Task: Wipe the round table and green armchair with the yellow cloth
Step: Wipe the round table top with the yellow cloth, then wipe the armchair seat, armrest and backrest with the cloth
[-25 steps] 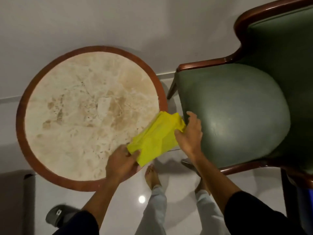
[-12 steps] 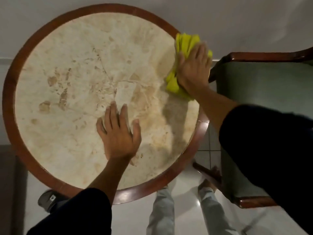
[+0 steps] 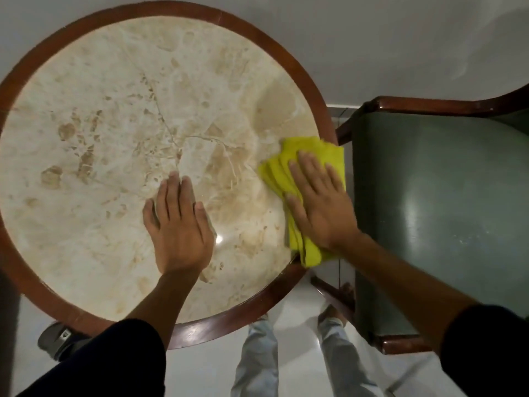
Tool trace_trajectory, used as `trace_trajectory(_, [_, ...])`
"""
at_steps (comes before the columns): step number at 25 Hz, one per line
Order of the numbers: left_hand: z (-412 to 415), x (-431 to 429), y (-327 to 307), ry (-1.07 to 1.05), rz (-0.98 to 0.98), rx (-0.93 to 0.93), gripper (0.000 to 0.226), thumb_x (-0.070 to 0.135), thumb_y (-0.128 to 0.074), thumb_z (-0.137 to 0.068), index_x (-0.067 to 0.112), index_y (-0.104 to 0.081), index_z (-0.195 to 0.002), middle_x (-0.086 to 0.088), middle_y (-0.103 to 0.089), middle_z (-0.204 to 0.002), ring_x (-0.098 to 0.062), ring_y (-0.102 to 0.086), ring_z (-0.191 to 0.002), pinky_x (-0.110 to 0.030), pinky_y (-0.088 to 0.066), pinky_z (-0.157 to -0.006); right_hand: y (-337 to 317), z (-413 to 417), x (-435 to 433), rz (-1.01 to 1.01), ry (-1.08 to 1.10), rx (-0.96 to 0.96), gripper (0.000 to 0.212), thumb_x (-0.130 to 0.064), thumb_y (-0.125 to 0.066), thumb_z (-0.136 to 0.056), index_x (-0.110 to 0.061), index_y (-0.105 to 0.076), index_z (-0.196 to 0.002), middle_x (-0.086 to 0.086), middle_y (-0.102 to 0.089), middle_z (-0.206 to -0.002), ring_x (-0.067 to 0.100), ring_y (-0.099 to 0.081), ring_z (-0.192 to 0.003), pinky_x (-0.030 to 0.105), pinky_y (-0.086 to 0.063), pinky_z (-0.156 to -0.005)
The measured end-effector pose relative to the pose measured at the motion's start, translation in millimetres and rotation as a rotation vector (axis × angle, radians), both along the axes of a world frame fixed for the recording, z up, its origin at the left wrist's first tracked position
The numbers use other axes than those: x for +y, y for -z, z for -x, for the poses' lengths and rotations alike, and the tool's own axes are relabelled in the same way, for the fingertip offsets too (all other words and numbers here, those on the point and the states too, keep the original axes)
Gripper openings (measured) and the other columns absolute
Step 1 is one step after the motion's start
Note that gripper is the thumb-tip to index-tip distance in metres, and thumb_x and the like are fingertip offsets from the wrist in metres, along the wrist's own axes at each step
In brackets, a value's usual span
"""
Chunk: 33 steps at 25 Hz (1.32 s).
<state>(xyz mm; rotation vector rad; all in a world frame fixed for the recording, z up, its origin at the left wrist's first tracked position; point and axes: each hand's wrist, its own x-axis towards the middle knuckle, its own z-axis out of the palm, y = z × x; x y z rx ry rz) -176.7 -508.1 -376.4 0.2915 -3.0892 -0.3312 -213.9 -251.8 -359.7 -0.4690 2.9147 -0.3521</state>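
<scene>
The round table has a beige marble top inside a dark wooden rim and fills the left and middle of the head view. A folded yellow cloth lies on the table's right edge, partly overhanging the rim. My right hand presses flat on the cloth, fingers spread. My left hand rests flat on the marble near the middle, holding nothing. The green armchair, with a dark wooden frame, stands just to the right of the table; only its seat shows.
A white wall runs behind the table and chair. My feet and light trousers stand on glossy white floor tiles between table and chair. A dark shoe-like object lies on the floor under the table's near left rim.
My right hand has slid the cloth along the table's right edge from the far side toward me. The left hand has stayed flat on the marble.
</scene>
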Motion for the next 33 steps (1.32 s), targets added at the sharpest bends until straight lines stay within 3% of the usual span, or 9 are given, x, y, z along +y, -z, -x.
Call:
trace_trajectory(5, [1,2,-2,0.016,0.001,0.014,0.053,0.028,-0.027,-0.102,0.011,-0.030,-0.152,-0.009,-0.028,-0.163,-0.023,-0.023,-0.150,-0.049,-0.014,-0.120,0,84,-37,-0.049,0.449,-0.026,0.066,-0.048,-0.022,-0.101,-0.012,-0.012,-0.155,0.014,-0.006,-0.165,0.027,-0.001,-0.153,0.049,-0.004,-0.124])
trace_trajectory(10, [6,10,-22,-0.095,-0.173,0.107,0.049,0.024,-0.032,-0.099,0.010,-0.043,-0.145,-0.012,-0.046,-0.152,-0.028,-0.042,-0.139,-0.047,-0.022,-0.114,-20,-23,-57,0.165,-0.298,-0.004,0.068,-0.058,-0.042,-0.093,-0.017,-0.042,-0.146,0.013,-0.031,-0.159,0.027,-0.022,-0.150,0.049,-0.015,-0.122])
trace_trajectory(13, [22,23,-51,-0.002,-0.290,0.149,0.051,0.031,-0.046,-0.092,0.012,-0.050,-0.139,-0.013,-0.056,-0.140,-0.032,-0.047,-0.130,-0.044,-0.029,-0.108,-31,-94,-38,0.389,0.446,-0.008,0.066,-0.063,-0.060,-0.079,-0.020,-0.055,-0.129,0.008,-0.053,-0.140,0.026,-0.045,-0.133,0.047,-0.032,-0.109])
trace_trajectory(15, [30,41,-68,0.434,-0.177,0.038,0.056,0.046,-0.052,-0.086,0.017,-0.059,-0.133,-0.015,-0.051,-0.145,-0.037,-0.041,-0.136,-0.046,-0.030,-0.108,-39,-130,-32,0.551,1.035,-0.435,0.064,-0.060,-0.072,-0.073,-0.019,-0.055,-0.119,0.007,-0.055,-0.131,0.028,-0.051,-0.122,0.043,-0.044,-0.102])
trace_trajectory(17, [30,66,-79,0.845,0.019,-0.207,0.071,0.068,-0.049,-0.077,0.025,-0.062,-0.132,-0.018,-0.036,-0.157,-0.039,-0.026,-0.147,-0.052,-0.023,-0.113,-44,-146,-30,1.167,1.283,-0.847,0.032,-0.026,-0.080,-0.078,-0.011,-0.065,-0.102,0.015,-0.066,-0.117,0.028,-0.065,-0.096,0.028,-0.060,-0.075])
trace_trajectory(19, [33,85,-86,1.113,0.185,-0.365,0.075,0.075,-0.052,-0.071,0.030,-0.064,-0.129,-0.020,-0.022,-0.162,-0.037,-0.010,-0.152,-0.056,-0.015,-0.117,-49,-138,-13,1.309,1.292,-0.806,0.024,-0.001,-0.078,-0.077,-0.004,-0.068,-0.099,0.017,-0.072,-0.101,0.023,-0.068,-0.076,0.026,-0.060,-0.062])
trace_trajectory(23, [35,151,-94,1.183,-0.149,-0.348,0.043,0.059,-0.075,-0.064,0.023,-0.068,-0.086,-0.006,-0.070,-0.116,-0.033,-0.059,-0.123,-0.045,-0.041,-0.097,-81,-116,87,1.194,1.164,-0.408,0.034,-0.001,-0.083,-0.067,-0.022,-0.062,-0.083,-0.002,-0.068,-0.075,0.007,-0.063,-0.062,0.022,-0.053,-0.059])
trace_trajectory(26, [10,241,-93,0.782,-0.709,-0.759,0.038,0.051,-0.077,-0.069,0.031,-0.053,-0.090,-0.004,-0.070,-0.079,-0.028,-0.072,-0.083,-0.041,-0.055,-0.077,-101,-105,181,0.872,1.196,-0.209,0.046,-0.014,-0.086,-0.066,-0.024,-0.058,-0.101,-0.009,-0.062,-0.078,0.007,-0.063,-0.066,0.021,-0.050,-0.057])
trace_trajectory(33, [81,266,-45,0.847,0.048,-0.043,0.047,0.036,-0.052,-0.094,0.014,-0.050,-0.135,-0.018,-0.050,-0.144,-0.034,-0.037,-0.141,-0.055,-0.020,-0.117,-29,-119,186,0.074,1.219,0.018,0.070,-0.047,-0.047,-0.096,-0.008,-0.028,-0.150,0.019,-0.026,-0.159,0.033,-0.021,-0.148,0.050,-0.020,-0.119])
